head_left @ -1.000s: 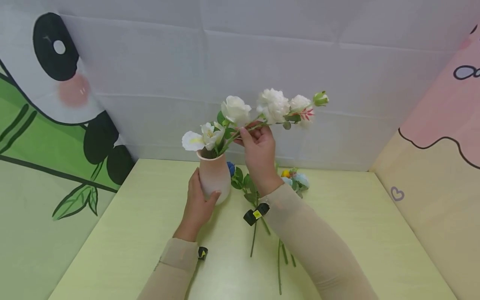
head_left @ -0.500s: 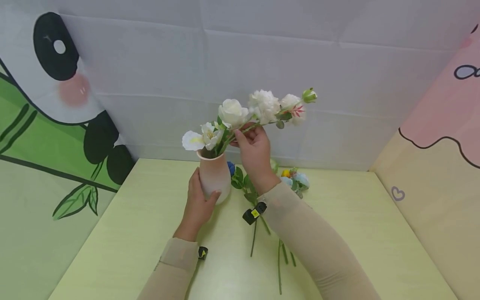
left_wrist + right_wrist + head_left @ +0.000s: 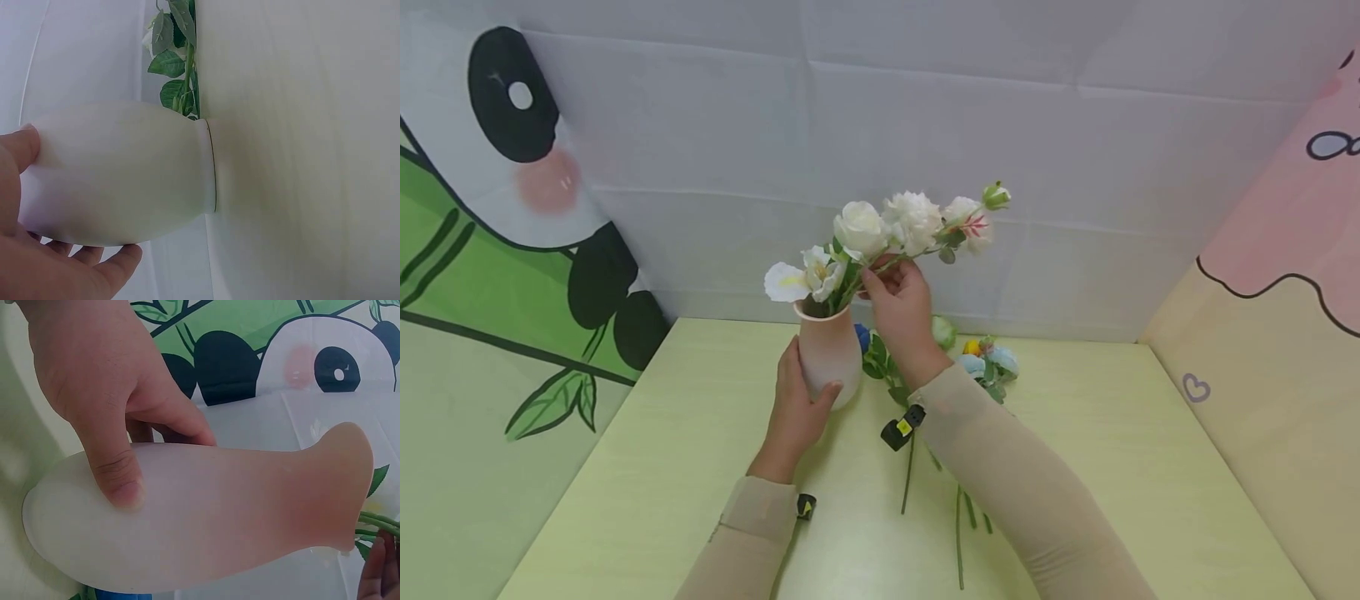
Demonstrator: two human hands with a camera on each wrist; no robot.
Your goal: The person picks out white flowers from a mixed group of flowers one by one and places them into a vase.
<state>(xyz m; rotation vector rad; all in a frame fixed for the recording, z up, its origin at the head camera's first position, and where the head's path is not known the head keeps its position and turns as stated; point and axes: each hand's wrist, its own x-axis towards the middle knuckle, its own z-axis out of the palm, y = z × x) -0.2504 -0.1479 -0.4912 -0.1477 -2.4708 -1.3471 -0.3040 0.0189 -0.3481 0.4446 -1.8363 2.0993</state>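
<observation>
A white vase with a pinkish neck [image 3: 827, 354] stands upright on the table. My left hand [image 3: 796, 412] grips its lower body, thumb on the near side; the same vase [image 3: 212, 506] fills much of the right wrist view. A white rose [image 3: 859, 229], a white open bloom [image 3: 823, 273] and a flat white flower [image 3: 785, 283] rise from its mouth. Just right of the mouth, my right hand [image 3: 901, 304] pinches the stem of a white flower spray [image 3: 914, 222], which leans right and ends in a green bud [image 3: 997, 197]. The stem's lower end is hidden.
On the table [image 3: 1075, 467] right of the vase lie a blue flower [image 3: 862, 337], a round pale green bloom [image 3: 943, 332] and light blue flowers [image 3: 1003, 361], with several stems [image 3: 960, 542] pointing toward me. A pale cloth wall [image 3: 925, 108] closes off the back.
My right hand has moved left and slightly down, closer to the vase mouth, bringing the white spray along. My left hand and the vase have stayed in place.
</observation>
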